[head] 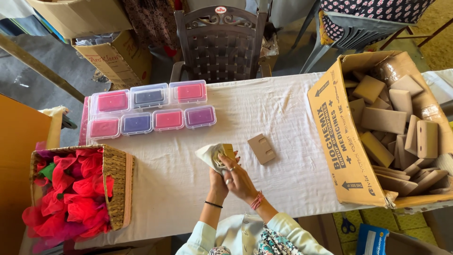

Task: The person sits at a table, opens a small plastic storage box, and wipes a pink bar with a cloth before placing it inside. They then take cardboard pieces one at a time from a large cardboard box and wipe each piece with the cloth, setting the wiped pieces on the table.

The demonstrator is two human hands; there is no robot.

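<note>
Over the white tablecloth (283, 108), my left hand (218, 182) and my right hand (239, 178) are pressed together around a small tan card wrapped in a pale cloth (210, 153). The cloth sticks out to the upper left of my fingers. My right hand wears rings and a pink wrist thread, while a thin dark band circles my left wrist. A flat tan cardboard piece (262, 148) with two slots lies on the cloth just right of my hands.
Several clear lidded boxes (151, 109) with pink, purple and red contents sit in two rows at the back left. A woven basket (118, 184) of red and pink netted bundles stands at the left edge. A big open carton (337, 137) of tan cardboard pieces fills the right. A dark chair (221, 42) stands behind.
</note>
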